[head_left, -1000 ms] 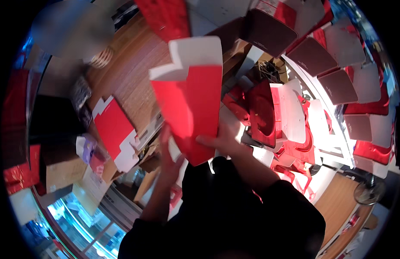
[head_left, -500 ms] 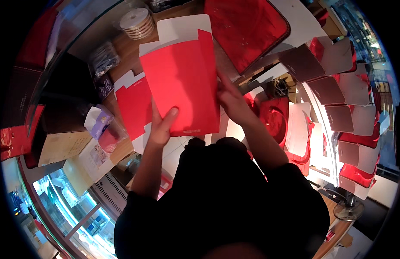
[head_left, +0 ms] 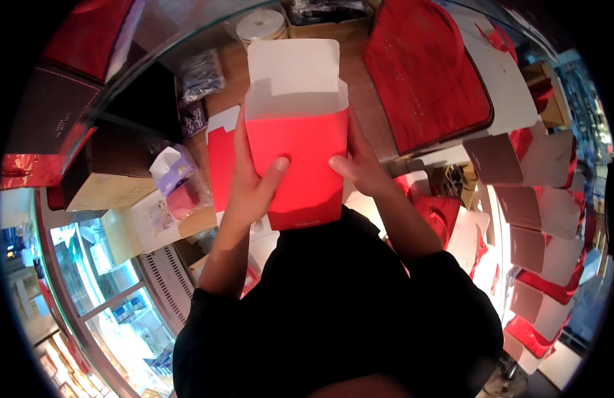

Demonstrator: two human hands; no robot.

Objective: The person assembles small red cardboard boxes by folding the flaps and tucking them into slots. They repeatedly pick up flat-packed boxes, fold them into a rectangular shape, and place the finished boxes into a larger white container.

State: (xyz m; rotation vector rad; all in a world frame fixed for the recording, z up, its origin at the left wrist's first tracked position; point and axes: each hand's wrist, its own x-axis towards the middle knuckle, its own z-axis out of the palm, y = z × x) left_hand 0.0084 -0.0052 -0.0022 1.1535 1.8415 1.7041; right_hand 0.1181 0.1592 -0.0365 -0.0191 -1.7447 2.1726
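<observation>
A red cardboard box (head_left: 307, 172) with a white inside stands opened out in front of my body, its white lid flap (head_left: 294, 60) raised at the far end. My left hand (head_left: 254, 186) grips its left side, thumb on the red front face. On the right side my right hand (head_left: 363, 166) holds it the same way, thumb pressed near the edge. The fingers of both hands are mostly hidden behind the box. Beside my left hand a flat red carton (head_left: 221, 159) with white flaps lies on the wooden table.
A large red bag (head_left: 426, 86) lies at the far right. Ribbon spools (head_left: 260, 25) stand at the back. Left are a plastic-wrapped bundle (head_left: 202, 74), a tissue pack (head_left: 172, 169) and a brown carton (head_left: 118, 179). Several red bags with dark flaps (head_left: 492, 159) line the right side.
The flattened red box has been squeezed open, so its white interior shows. My right hand has moved from the side edge to put its thumb on the front. The view has shifted.
</observation>
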